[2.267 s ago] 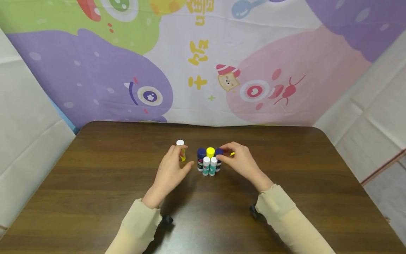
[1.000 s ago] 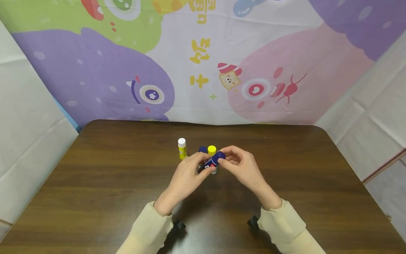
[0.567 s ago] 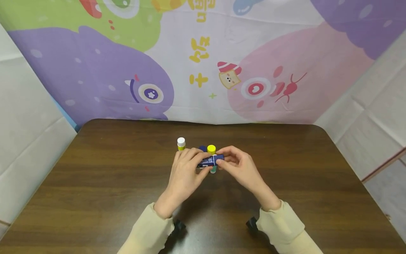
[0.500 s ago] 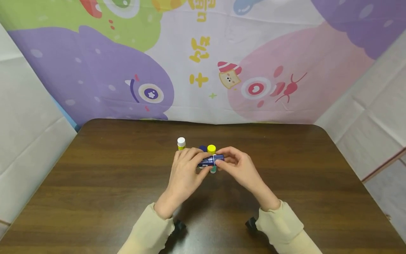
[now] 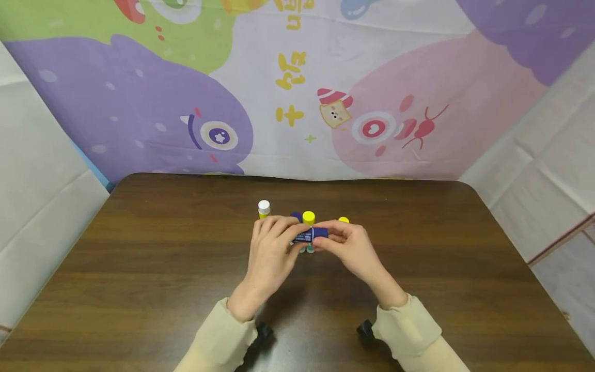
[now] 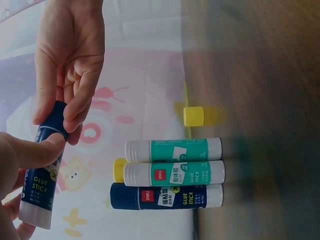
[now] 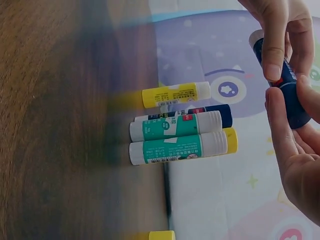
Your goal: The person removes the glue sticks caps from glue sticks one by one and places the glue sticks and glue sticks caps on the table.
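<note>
Dark-blue deli glue stick [image 5: 303, 237] is held off the table between both hands. Long axis is laid roughly crosswise, from left fingers to right fingers, body end left, blue cap [image 5: 322, 233] right. Neither hand is nearer: contact is made by both. Body is pinched by the left hand [image 5: 271, 253], thumb laid over the label close to the cap seam; white base is left exposed past the left fingers. Cap is pinched between thumb and fingers of the right hand [image 5: 355, 250]. No gap can be made out at the seam.

Rest, relative to fingers: two green deli glue sticks [image 6: 180, 150] [image 6: 182, 173] are stood upright side by side below the pinch. Second dark-blue glue stick [image 6: 167, 196] is set upright just beside them, below the left fingertips. Yellow-topped stick [image 5: 309, 217] is seen just beyond the held one, body mostly hidden. White-topped yellow glue stick [image 7: 172, 95] is stood apart, beyond the left fingers. Small yellow piece [image 6: 194, 116], probably a loose cap, is placed beyond the right fingers on the brown wooden table [image 5: 139, 258].
</note>
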A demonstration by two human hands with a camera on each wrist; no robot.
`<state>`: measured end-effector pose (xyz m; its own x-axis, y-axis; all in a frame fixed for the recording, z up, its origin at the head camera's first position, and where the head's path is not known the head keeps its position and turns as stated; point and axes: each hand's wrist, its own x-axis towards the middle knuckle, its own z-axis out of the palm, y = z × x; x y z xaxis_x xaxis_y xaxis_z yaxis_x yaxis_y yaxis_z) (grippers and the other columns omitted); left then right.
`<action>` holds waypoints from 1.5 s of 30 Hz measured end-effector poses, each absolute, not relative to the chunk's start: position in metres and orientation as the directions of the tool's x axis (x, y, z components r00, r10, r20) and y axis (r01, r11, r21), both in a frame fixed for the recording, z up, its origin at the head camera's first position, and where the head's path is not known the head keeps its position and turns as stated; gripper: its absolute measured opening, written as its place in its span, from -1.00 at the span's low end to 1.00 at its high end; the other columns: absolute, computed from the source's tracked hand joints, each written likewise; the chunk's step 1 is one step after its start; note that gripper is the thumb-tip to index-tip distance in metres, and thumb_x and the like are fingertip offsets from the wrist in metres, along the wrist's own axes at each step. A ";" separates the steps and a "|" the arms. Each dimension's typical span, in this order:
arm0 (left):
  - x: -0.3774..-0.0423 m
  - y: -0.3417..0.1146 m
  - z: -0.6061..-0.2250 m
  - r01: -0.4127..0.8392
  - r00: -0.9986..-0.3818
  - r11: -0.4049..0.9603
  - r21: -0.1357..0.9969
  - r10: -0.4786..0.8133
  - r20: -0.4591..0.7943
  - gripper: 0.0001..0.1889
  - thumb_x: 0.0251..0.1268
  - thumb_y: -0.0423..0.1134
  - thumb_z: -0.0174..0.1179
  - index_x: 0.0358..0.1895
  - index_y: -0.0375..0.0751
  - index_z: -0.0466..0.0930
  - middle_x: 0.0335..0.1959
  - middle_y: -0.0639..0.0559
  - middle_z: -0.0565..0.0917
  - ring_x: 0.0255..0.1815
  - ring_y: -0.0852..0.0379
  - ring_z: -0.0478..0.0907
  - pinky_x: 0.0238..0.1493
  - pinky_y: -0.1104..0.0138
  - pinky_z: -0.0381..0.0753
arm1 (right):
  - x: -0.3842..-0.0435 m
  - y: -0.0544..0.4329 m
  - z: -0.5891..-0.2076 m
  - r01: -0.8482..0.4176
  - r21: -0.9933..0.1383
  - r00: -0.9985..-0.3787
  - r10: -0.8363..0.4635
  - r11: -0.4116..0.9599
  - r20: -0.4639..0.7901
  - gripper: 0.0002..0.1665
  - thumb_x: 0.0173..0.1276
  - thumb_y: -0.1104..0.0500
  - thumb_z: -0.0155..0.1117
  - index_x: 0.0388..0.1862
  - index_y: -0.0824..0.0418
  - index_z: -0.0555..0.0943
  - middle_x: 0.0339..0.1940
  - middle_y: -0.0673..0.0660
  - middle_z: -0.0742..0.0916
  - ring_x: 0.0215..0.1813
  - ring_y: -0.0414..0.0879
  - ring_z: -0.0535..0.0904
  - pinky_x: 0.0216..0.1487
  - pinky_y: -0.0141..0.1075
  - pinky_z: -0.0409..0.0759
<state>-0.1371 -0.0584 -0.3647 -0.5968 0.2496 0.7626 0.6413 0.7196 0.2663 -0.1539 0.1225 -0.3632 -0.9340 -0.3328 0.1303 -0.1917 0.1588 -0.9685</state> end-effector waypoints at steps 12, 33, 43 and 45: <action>-0.138 -0.062 -0.367 0.598 -0.664 0.727 0.337 0.214 0.716 -0.68 -0.14 -0.18 0.41 -0.20 -0.09 0.68 -0.24 0.04 0.66 -0.16 0.07 0.47 -0.15 0.22 0.32 | -0.157 0.119 -0.360 -0.304 -0.888 -0.934 -0.293 0.346 0.206 -0.63 0.04 0.20 0.37 -0.13 0.28 0.63 -0.27 0.23 0.71 -0.31 -0.10 0.66 -0.27 -0.38 0.61; -0.139 -0.069 -0.370 0.542 -0.789 0.691 0.478 0.224 0.572 -0.69 -0.05 -0.16 0.37 -0.18 -0.17 0.66 -0.30 0.06 0.63 -0.23 0.10 0.49 -0.23 0.27 0.33 | -0.158 0.119 -0.361 -0.481 -0.792 -0.863 -0.362 0.376 0.352 -0.65 0.00 0.23 0.40 -0.17 0.19 0.63 -0.22 0.11 0.71 -0.26 -0.17 0.67 -0.19 -0.37 0.60; -0.140 -0.073 -0.369 0.478 -0.863 0.666 0.573 0.233 0.449 -0.73 -0.02 -0.15 0.35 -0.23 -0.16 0.65 -0.33 0.11 0.62 -0.26 0.13 0.50 -0.16 0.24 0.35 | -0.157 0.123 -0.360 -0.487 -0.788 -0.855 -0.388 0.376 0.344 -0.68 0.03 0.30 0.37 -0.18 0.16 0.61 -0.21 0.04 0.68 -0.21 -0.16 0.63 -0.11 -0.35 0.58; -0.140 -0.074 -0.370 0.466 -0.871 0.664 0.584 0.230 0.434 -0.74 0.00 -0.15 0.34 -0.23 -0.17 0.65 -0.33 0.10 0.62 -0.24 0.12 0.50 -0.13 0.21 0.37 | -0.157 0.124 -0.360 -0.495 -0.783 -0.853 -0.380 0.376 0.357 -0.68 0.02 0.33 0.37 -0.19 0.17 0.60 -0.22 0.03 0.67 -0.20 -0.16 0.63 -0.11 -0.34 0.58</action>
<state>-0.1398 -0.0741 -0.3699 -0.8713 0.2298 0.4337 0.4661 0.6643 0.5844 -0.1566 0.1243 -0.3596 -0.8535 -0.3800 0.3566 -0.4948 0.3762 -0.7833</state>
